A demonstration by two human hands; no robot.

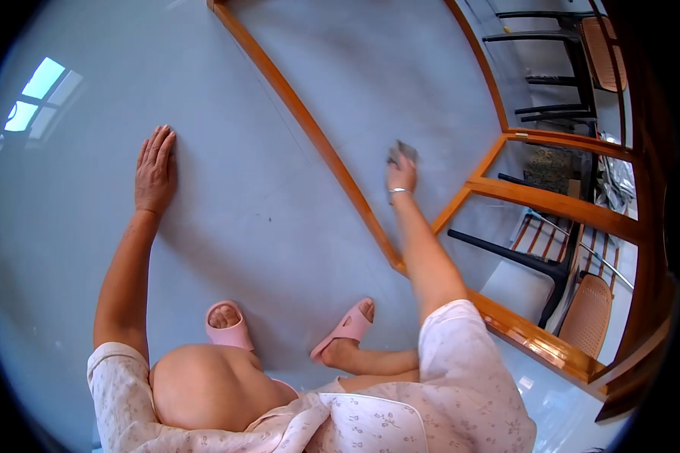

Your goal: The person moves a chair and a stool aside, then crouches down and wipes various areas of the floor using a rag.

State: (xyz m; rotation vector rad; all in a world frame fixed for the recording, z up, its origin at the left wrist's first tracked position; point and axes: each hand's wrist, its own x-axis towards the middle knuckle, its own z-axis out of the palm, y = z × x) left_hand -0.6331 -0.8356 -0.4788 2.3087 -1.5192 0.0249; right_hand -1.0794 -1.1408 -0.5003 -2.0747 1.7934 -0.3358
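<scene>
The right hand [402, 176] holds a small, dark-grey, blurred cloth [407, 150].

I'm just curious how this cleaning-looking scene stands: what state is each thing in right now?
Left hand: open, palm down on the floor.
Right hand: closed on the cloth.
Cloth: bunched up, slightly blurred.
Bracelet: worn on the right wrist.
Pink slippers: both worn.
Floor: glossy, reflecting light; wetness, cannot tell.
</scene>
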